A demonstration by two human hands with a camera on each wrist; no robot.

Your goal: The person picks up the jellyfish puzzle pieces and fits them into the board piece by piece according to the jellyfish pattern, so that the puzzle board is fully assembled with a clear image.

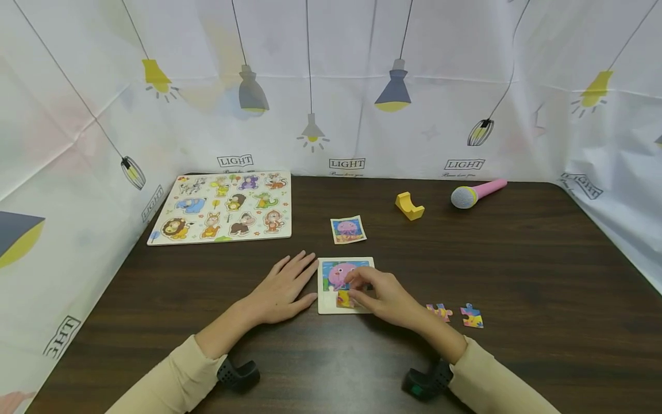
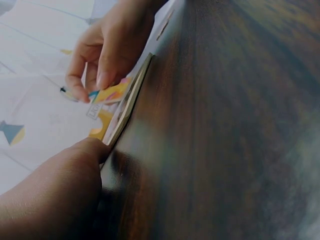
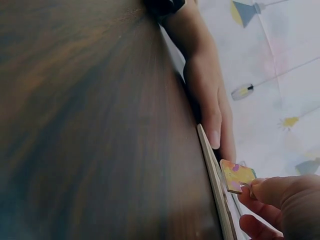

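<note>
A small jigsaw board (image 1: 327, 305) with a pink cartoon character in its upper part lies in front of me; its lower part is bare white. My left hand (image 1: 283, 291) rests on the table with straight fingers, its thumb and index fingertip at the board's left edge. Between thumb and fingers my right hand (image 1: 387, 294) pinches a yellow and pink jigsaw piece (image 3: 236, 176). That piece is tilted over the bare lower part of the board. To the right of the right hand lie two loose jigsaw pieces, one pinkish piece (image 1: 441, 312) and one blue and yellow piece (image 1: 472, 316).
Behind the board lies a small picture card (image 1: 347, 230). A larger animal puzzle board (image 1: 238, 221) is at the back left. Further right are a yellow curved block (image 1: 410, 206) and a pink toy microphone (image 1: 478, 192). A printed cloth (image 1: 341, 52) hangs behind the table.
</note>
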